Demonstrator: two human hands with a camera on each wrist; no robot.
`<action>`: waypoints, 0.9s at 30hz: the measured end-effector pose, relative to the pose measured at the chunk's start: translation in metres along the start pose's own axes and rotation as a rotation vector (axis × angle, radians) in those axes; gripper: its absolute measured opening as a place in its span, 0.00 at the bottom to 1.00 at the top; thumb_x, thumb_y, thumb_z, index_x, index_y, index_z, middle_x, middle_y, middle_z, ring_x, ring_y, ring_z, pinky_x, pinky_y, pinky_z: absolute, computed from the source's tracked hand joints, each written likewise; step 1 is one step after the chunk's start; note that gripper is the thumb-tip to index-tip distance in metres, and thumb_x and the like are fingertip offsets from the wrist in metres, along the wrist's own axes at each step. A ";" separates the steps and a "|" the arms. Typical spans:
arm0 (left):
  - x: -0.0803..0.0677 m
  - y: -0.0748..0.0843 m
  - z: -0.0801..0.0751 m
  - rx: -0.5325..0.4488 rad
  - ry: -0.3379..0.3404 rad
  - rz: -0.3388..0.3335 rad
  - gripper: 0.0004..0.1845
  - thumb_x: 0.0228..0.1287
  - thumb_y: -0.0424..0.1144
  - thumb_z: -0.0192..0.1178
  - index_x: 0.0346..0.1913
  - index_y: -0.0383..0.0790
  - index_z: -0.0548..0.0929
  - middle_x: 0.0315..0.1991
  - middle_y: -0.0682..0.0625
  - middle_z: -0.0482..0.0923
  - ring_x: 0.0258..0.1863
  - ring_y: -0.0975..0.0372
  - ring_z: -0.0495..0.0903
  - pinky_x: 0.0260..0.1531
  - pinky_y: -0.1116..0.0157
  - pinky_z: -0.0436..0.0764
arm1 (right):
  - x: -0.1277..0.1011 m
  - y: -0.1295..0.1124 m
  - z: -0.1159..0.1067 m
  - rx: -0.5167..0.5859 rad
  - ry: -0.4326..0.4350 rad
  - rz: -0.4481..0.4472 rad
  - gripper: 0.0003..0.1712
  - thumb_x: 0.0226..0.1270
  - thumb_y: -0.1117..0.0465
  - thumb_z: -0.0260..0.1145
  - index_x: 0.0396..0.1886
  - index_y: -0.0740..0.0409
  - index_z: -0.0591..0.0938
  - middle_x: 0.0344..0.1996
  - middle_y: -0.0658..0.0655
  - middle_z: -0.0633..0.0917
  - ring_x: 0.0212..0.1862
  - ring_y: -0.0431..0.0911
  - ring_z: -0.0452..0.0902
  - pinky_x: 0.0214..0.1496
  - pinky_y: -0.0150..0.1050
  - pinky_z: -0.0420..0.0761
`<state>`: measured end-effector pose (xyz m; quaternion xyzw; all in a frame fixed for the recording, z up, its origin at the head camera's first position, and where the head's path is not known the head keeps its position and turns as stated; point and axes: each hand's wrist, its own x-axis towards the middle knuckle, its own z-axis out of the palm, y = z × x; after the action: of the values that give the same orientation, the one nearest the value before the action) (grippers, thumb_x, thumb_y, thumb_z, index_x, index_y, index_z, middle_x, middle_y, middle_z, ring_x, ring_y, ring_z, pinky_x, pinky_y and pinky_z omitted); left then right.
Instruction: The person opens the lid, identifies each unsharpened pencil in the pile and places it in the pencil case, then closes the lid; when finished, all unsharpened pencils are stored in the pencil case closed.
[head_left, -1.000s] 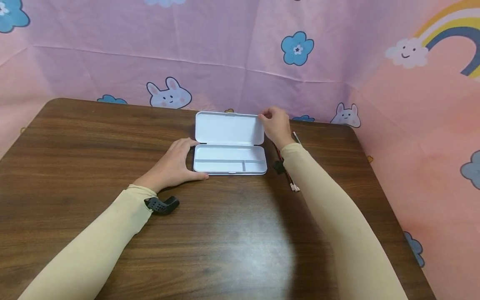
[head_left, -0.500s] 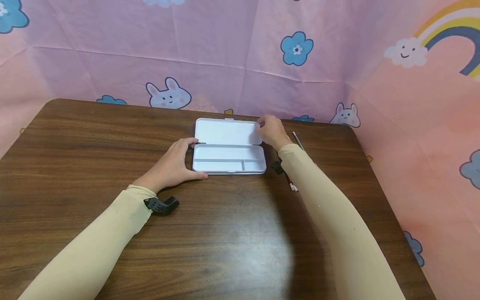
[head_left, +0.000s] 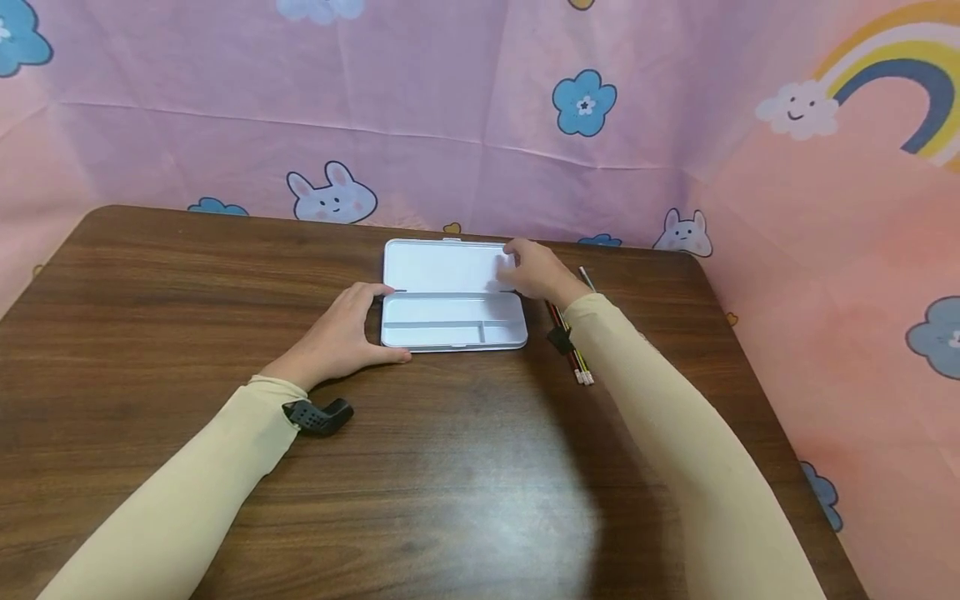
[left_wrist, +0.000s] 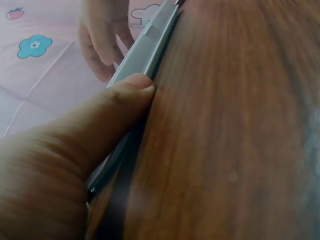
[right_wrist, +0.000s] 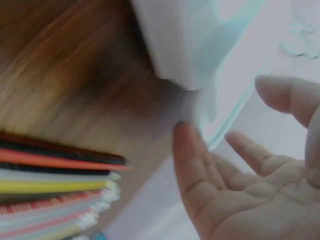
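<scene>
A white pencil case (head_left: 453, 333) lies on the table with its lid (head_left: 442, 265) folded back. Inside are a long compartment at the back and two smaller ones in front. My left hand (head_left: 337, 337) holds the case's left end, thumb along the front edge and fingers at the back. In the left wrist view the thumb (left_wrist: 122, 102) presses against the case's side. Over the lid's right end is my right hand (head_left: 540, 271); the right wrist view shows its fingers (right_wrist: 192, 165) spread and loosely bent, with nothing between them.
Several pencils (head_left: 579, 365) lie in a bundle right of the case, partly hidden under the right forearm. Their ends (right_wrist: 107, 192) show close to the right hand. A patterned pink cloth (head_left: 450, 125) hangs behind the brown wooden table (head_left: 420, 500).
The lid has swung back from a raised position to lie flatter. My right hand followed it down, and its fingers have come off the edge. The left hand stays at the case's left end.
</scene>
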<state>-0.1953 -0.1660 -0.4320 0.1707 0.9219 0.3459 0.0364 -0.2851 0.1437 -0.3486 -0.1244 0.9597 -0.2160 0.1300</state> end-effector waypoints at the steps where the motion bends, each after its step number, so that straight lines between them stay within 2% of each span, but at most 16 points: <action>1: 0.000 0.000 0.000 0.000 -0.001 0.001 0.58 0.50 0.66 0.77 0.76 0.39 0.62 0.72 0.39 0.64 0.72 0.47 0.63 0.70 0.41 0.66 | -0.005 -0.002 -0.002 -0.021 0.004 -0.023 0.34 0.73 0.54 0.63 0.73 0.64 0.70 0.67 0.65 0.76 0.68 0.56 0.71 0.72 0.51 0.70; 5: 0.001 0.000 0.000 0.005 -0.004 0.002 0.58 0.51 0.66 0.77 0.77 0.40 0.62 0.73 0.40 0.63 0.73 0.47 0.62 0.70 0.41 0.66 | -0.029 -0.004 -0.011 -0.076 0.056 -0.135 0.37 0.72 0.55 0.65 0.74 0.66 0.68 0.72 0.67 0.70 0.74 0.58 0.63 0.76 0.52 0.64; 8: 0.001 0.000 0.000 0.007 -0.005 0.004 0.57 0.51 0.66 0.76 0.77 0.41 0.62 0.73 0.40 0.63 0.73 0.46 0.62 0.69 0.40 0.66 | -0.049 0.005 -0.023 -0.056 0.098 -0.167 0.36 0.72 0.56 0.66 0.74 0.66 0.69 0.71 0.67 0.71 0.71 0.59 0.67 0.74 0.53 0.68; 13: 0.000 0.000 0.000 0.010 -0.004 0.008 0.57 0.52 0.65 0.76 0.77 0.40 0.62 0.73 0.39 0.64 0.72 0.46 0.63 0.69 0.40 0.66 | -0.078 0.038 -0.040 0.033 0.182 -0.124 0.31 0.72 0.59 0.66 0.71 0.63 0.72 0.65 0.64 0.76 0.62 0.59 0.76 0.65 0.55 0.76; 19: -0.003 0.000 -0.002 0.023 -0.007 0.000 0.56 0.53 0.64 0.76 0.78 0.40 0.61 0.73 0.39 0.62 0.73 0.45 0.62 0.69 0.39 0.65 | -0.099 0.091 -0.039 0.093 0.248 -0.091 0.28 0.74 0.60 0.65 0.70 0.63 0.73 0.61 0.64 0.78 0.59 0.60 0.78 0.64 0.57 0.77; 24: -0.003 0.000 -0.002 0.025 -0.012 0.000 0.56 0.54 0.65 0.75 0.78 0.41 0.61 0.74 0.39 0.62 0.73 0.45 0.61 0.70 0.39 0.65 | -0.114 0.123 -0.035 0.113 0.200 0.006 0.28 0.75 0.59 0.65 0.71 0.61 0.73 0.64 0.66 0.78 0.61 0.62 0.79 0.61 0.60 0.79; 27: -0.002 -0.001 -0.002 0.023 -0.013 0.002 0.57 0.54 0.65 0.75 0.78 0.41 0.61 0.74 0.39 0.62 0.74 0.45 0.61 0.70 0.39 0.65 | -0.121 0.135 -0.032 0.122 0.127 0.065 0.27 0.76 0.60 0.65 0.70 0.62 0.73 0.63 0.68 0.79 0.59 0.62 0.80 0.53 0.56 0.85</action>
<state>-0.1936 -0.1686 -0.4311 0.1742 0.9254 0.3342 0.0401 -0.2059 0.3099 -0.3574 -0.0710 0.9546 -0.2772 0.0830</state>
